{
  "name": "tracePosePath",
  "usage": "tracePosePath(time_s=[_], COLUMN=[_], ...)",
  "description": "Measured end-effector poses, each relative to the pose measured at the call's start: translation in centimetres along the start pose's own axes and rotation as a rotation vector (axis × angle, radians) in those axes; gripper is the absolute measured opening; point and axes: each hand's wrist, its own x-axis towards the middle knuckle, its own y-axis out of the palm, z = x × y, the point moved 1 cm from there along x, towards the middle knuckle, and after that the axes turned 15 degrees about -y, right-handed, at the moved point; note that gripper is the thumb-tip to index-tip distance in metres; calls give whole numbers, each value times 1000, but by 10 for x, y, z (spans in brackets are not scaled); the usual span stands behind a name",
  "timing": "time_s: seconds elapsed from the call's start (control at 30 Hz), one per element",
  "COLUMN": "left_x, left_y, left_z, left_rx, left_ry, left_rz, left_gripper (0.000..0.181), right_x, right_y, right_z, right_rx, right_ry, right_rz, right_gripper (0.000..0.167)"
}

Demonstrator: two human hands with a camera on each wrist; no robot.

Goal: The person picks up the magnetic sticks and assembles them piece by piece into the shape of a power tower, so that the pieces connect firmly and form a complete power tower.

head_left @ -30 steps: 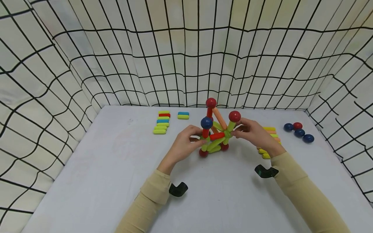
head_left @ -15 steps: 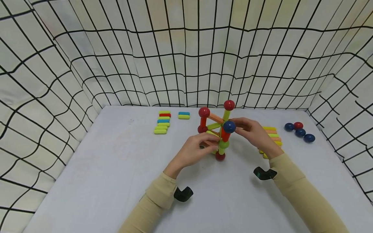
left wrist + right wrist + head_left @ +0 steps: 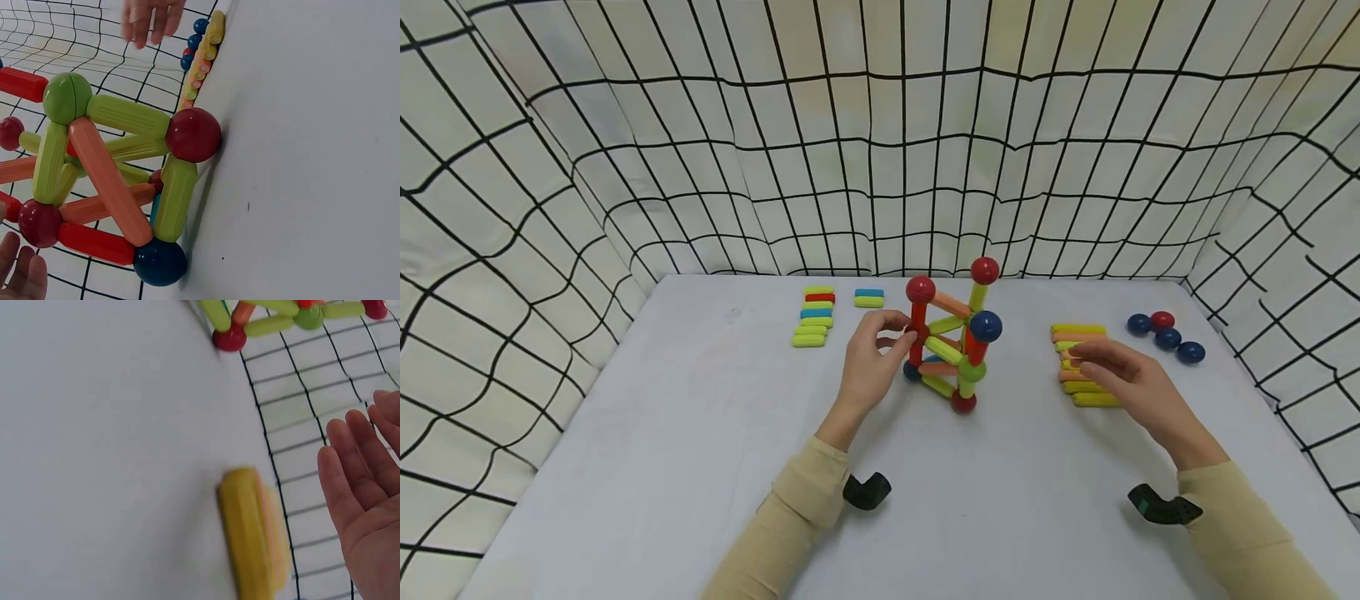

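A magnetic rod-and-ball structure [image 3: 943,348] stands upright on the table, made of red, lime and orange rods joined by red, blue and green balls. My left hand [image 3: 872,358] is at its left side, with thumb and index finger pinching around the red ball [image 3: 919,333] halfway up. In the left wrist view, some left fingers [image 3: 28,275] show beside the structure's red ball [image 3: 40,223]. My right hand [image 3: 1135,396] hovers over the row of yellow and orange rods [image 3: 1078,329], fingers relaxed and holding nothing. In the right wrist view its fingers [image 3: 359,462] are spread above the rods.
Short lime, red and blue rods [image 3: 814,321] lie in a column at the back left, with a blue and lime pair [image 3: 869,297] beside them. Several loose blue and red balls [image 3: 1168,338] sit at the right. Black netting [image 3: 865,200] encloses the table's back and sides.
The structure was turned between both hands and now stands at a new angle. My right hand has let go and moved right over the rods; my left hand has shifted to the structure's left side.
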Motion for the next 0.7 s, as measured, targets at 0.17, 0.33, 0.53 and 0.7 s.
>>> tracePosePath(time_s=[0.17, 0.33, 0.53, 0.7], left_x=[5, 6, 2, -1], left_y=[-4, -6, -11, -14], left_z=[-1, -3, -7, -8], left_rx=[-6, 41, 134, 165], left_ry=[-42, -104, -100, -69], left_rz=[47, 111, 188, 224], left_gripper=[31, 33, 34, 36], right_x=[-24, -40, -49, -50], right_y=[-13, -23, -28, -29], right_z=[-16, -25, -31, -37], right_rx=[-84, -136, -192, -190], right_ry=[5, 15, 26, -30], right_rz=[-4, -7, -7, 12], right_gripper=[42, 40, 41, 37])
